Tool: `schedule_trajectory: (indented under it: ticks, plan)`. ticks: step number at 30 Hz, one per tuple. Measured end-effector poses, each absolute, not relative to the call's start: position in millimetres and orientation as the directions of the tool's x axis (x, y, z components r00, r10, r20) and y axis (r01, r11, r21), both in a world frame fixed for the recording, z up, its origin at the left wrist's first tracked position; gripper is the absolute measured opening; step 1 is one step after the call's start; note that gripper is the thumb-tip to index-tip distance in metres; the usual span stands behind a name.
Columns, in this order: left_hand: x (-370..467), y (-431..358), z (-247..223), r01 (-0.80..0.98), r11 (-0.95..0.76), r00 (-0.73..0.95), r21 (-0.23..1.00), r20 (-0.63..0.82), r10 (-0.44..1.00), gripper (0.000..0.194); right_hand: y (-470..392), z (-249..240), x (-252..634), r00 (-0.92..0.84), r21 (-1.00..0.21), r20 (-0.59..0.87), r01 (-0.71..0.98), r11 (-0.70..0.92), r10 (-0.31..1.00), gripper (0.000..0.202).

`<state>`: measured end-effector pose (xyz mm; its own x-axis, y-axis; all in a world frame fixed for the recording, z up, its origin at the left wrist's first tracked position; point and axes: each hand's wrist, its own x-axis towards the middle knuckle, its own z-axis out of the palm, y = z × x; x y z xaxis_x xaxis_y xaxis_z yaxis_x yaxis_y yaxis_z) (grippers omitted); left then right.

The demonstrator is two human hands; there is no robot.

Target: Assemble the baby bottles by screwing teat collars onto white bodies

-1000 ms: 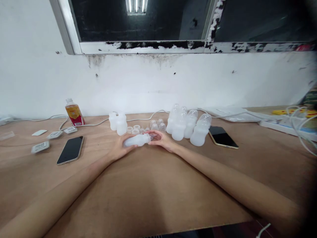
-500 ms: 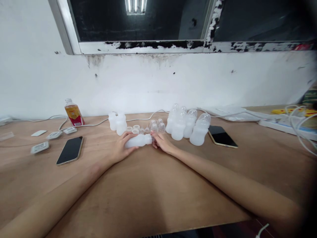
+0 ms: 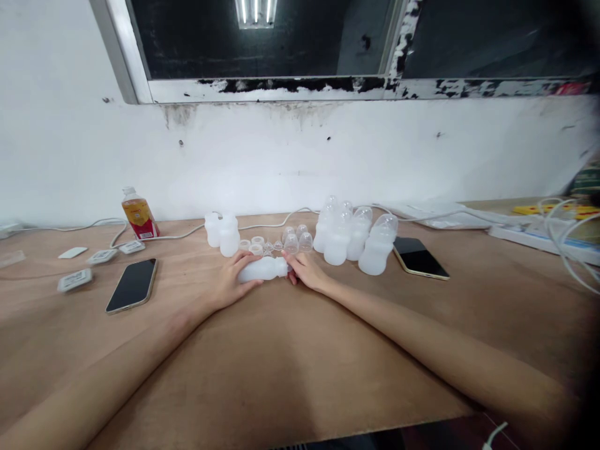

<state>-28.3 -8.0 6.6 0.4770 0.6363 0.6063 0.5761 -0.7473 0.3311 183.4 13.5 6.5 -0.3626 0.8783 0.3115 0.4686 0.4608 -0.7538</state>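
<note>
A frosted white baby bottle [image 3: 262,269] lies on its side just above the table, its neck pointing right. My left hand [image 3: 233,279] is wrapped round its base end. At the neck end, the fingers of my right hand [image 3: 301,270] are closed on the mouth of the bottle; whatever small part they pinch there is mostly hidden. Just behind the bottle are white collar rings [image 3: 256,249], small clear nipples [image 3: 269,247] and several clear dome caps [image 3: 291,242]. Two uncapped bottles [image 3: 229,235] stand behind my left hand, and several capped bottles [image 3: 376,248] stand to the right.
A phone [image 3: 132,285] lies at left near flat white packets [image 3: 75,280] and a drink bottle [image 3: 140,214]. Another dark phone [image 3: 420,257] rests beside the capped bottles. A white cable [image 3: 276,223] runs along the wall, and more cables and a plastic bag [image 3: 434,214] lie at right.
My right fingers have shifted slightly at the bottle's neck, and the bottle has tipped a little. Both hands stay in about the same place; the other things have not moved.
</note>
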Motion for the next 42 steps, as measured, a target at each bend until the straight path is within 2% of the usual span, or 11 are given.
schedule_trajectory:
  ticks: [4, 7, 10, 14, 19, 24, 28, 32, 35, 38, 42]
  plan:
    - [-28.1, -6.8, 7.0, 0.58, -0.734, 0.446, 0.353, 0.617, 0.648, 0.041, 11.1, 10.2, 185.1, -0.329, -0.787, 0.451, 0.291, 0.543, 0.83, 0.038]
    - [-28.6, -5.3, 6.5, 0.582, -0.727, 0.415, 0.366, 0.635, 0.652, 0.04, 9.4, 12.2, 185.2, -0.441, -0.772, 0.487, 0.185, 0.608, 0.753, 0.052]
    - [-29.3, -4.6, 5.4, 0.582, -0.725, 0.404, 0.368, 0.642, 0.651, 0.039, 9.1, 11.5, 183.5, -0.498, -0.739, 0.485, 0.205, 0.641, 0.719, 0.042]
    - [-29.6, -5.8, 3.2, 0.576, -0.76, 0.47, 0.3, 0.64, 0.608, 0.039, 10.5, 8.2, 182.5, -0.451, -0.757, 0.398, 0.33, 0.563, 0.799, 0.024]
    - [-29.0, -8.5, 0.6, 0.613, -0.769, 0.531, 0.182, 0.626, 0.572, 0.05, 12.1, 6.5, 182.4, -0.46, -0.768, 0.334, 0.373, 0.52, 0.823, 0.039]
    - [-28.4, -8.3, -0.2, 0.684, -0.69, 0.495, 0.238, 0.544, 0.678, 0.05, 12.5, 7.2, 181.9, -0.469, -0.762, 0.375, 0.336, 0.555, 0.799, 0.032]
    - [-29.4, -7.7, 2.1, 0.725, -0.629, 0.444, 0.28, 0.509, 0.738, 0.046, 11.2, 8.8, 182.8, -0.53, -0.719, 0.462, 0.246, 0.65, 0.711, 0.047]
    - [-30.5, -9.3, 4.3, 0.692, -0.665, 0.474, 0.281, 0.517, 0.712, 0.043, 12.7, 8.8, 183.2, -0.542, -0.714, 0.445, 0.266, 0.648, 0.713, 0.032]
    - [-29.3, -9.4, 2.2, 0.661, -0.712, 0.51, 0.235, 0.555, 0.657, 0.04, 15.6, 5.3, 183.8, -0.521, -0.75, 0.359, 0.332, 0.572, 0.774, 0.026]
    - [-27.2, -8.0, -1.2, 0.689, -0.717, 0.533, 0.108, 0.595, 0.602, 0.034, 15.8, 2.4, 183.8, -0.516, -0.799, 0.273, 0.348, 0.49, 0.812, 0.029]
    - [-27.9, -8.2, 3.4, 0.7, -0.714, 0.587, -0.015, 0.58, 0.564, 0.043, 9.4, 5.7, 181.5, -0.553, -0.692, 0.403, 0.336, 0.639, 0.729, 0.031]
